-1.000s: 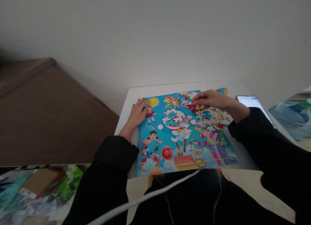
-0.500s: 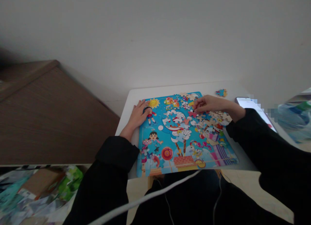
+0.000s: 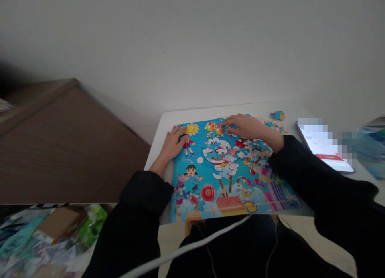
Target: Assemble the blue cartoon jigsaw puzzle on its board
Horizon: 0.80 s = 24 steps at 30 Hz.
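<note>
A blue cartoon jigsaw puzzle (image 3: 186, 198) lies on the white table, partly put together. My left hand (image 3: 172, 144) rests flat on its upper left edge, fingers spread, beside the sun picture and the child in red. Over the upper edge, by the mushroom picture, my right hand (image 3: 248, 127) reaches in with its fingers stretched out and fingertips down at the puzzle. I see no piece in that hand, though its underside is hidden. Loose puzzle pieces (image 3: 258, 148) are heaped on the puzzle's right side, partly under my right hand and sleeve.
A small group of joined pieces (image 3: 277, 115) lies at the table's (image 3: 171, 117) back right. Farther right is a phone (image 3: 329, 157) with a lit screen. A brown wooden cabinet (image 3: 75, 150) stands at left, and a white cable (image 3: 186, 250) crosses in front of me.
My right hand has moved left, from the loose pieces to the puzzle's upper edge near the mushrooms, and its fingers have straightened. The left hand stays in place. The view has shifted slightly.
</note>
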Tool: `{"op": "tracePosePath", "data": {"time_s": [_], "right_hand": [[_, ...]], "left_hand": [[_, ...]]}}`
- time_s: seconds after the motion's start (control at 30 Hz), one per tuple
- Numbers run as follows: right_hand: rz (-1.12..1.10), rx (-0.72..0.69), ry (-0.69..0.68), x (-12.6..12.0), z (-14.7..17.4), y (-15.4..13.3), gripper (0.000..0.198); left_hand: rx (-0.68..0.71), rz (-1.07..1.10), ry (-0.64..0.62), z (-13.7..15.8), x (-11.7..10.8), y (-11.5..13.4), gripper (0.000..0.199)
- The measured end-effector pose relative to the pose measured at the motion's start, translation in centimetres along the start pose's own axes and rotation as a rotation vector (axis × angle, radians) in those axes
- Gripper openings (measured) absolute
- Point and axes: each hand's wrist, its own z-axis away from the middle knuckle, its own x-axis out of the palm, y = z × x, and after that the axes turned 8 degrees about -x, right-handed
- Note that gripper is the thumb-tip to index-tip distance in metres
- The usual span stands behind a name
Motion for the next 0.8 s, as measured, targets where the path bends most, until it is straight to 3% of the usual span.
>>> {"op": "tracePosePath", "data": {"time_s": [0.13, 0.37, 0.53, 0.67, 0.8], "right_hand": [[-0.04, -0.122, -0.048, 0.3, -0.3, 0.0, 0.038], [-0.103, 0.018, -0.132, -1.3, 0.6, 0.9, 0.039], [-0.037, -0.098, 0.027, 0.7, -0.1, 0.7, 0.047], [0.036, -0.116, -0.011, 1.9, -0.4, 0.2, 0.05], [0.051, -0.07, -0.103, 0.5, 0.0, -0.5, 0.046]], "left_hand": [[0.005, -0.003, -0.006, 0.0, 0.0, 0.0, 0.049], [0.012, -0.005, -0.01, 0.0, -0.1, 0.0, 0.047], [0.004, -0.015, -0.014, 0.0, -0.1, 0.1, 0.048], [0.002, -0.011, -0.011, 0.0, -0.1, 0.0, 0.048], [0.009, 0.003, -0.01, 0.0, 0.0, -0.3, 0.048]]}}
